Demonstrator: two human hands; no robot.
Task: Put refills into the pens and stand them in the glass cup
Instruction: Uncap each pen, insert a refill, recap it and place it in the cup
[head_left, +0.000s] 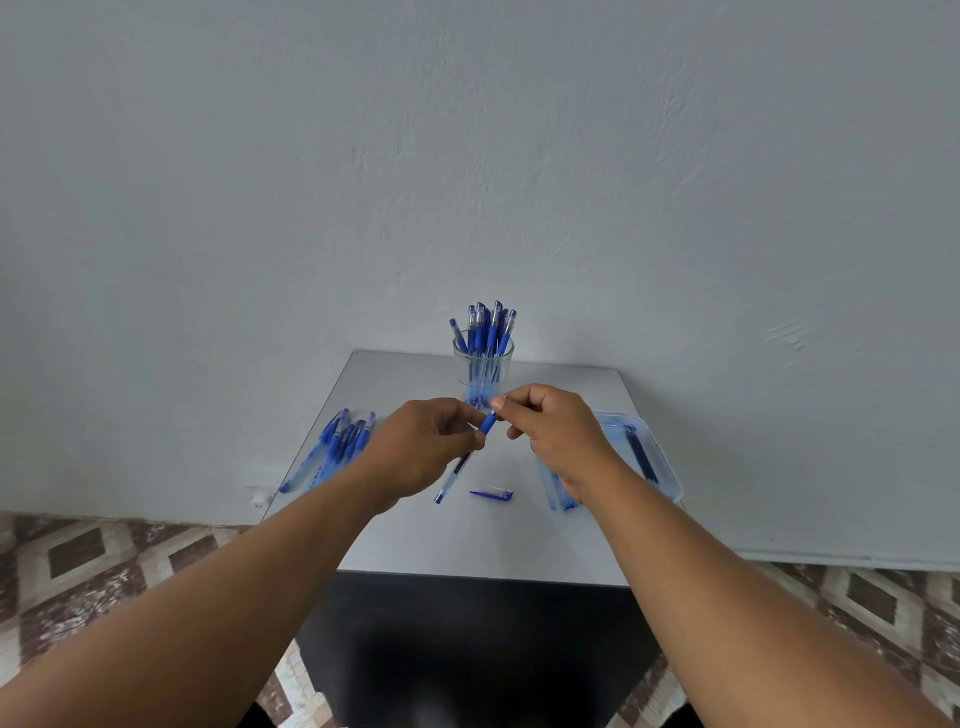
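Note:
I hold a blue pen (462, 464) slantwise above the middle of the grey table (467, 540). My left hand (422, 448) grips its clear barrel near the blue grip. My right hand (556, 435) pinches the pen's upper tip end between thumb and forefinger. A loose blue pen cap (492, 494) lies on the table just below the pen. Behind my hands stands the glass cup (483, 370), holding several capped blue pens upright. The cup's base is hidden by my fingers.
A pile of several blue pens (332, 448) lies at the table's left edge. A clear plastic tray (658, 457) with dark refills sits at the right, partly under my right wrist. A pale wall rises directly behind the table; patterned floor lies on both sides.

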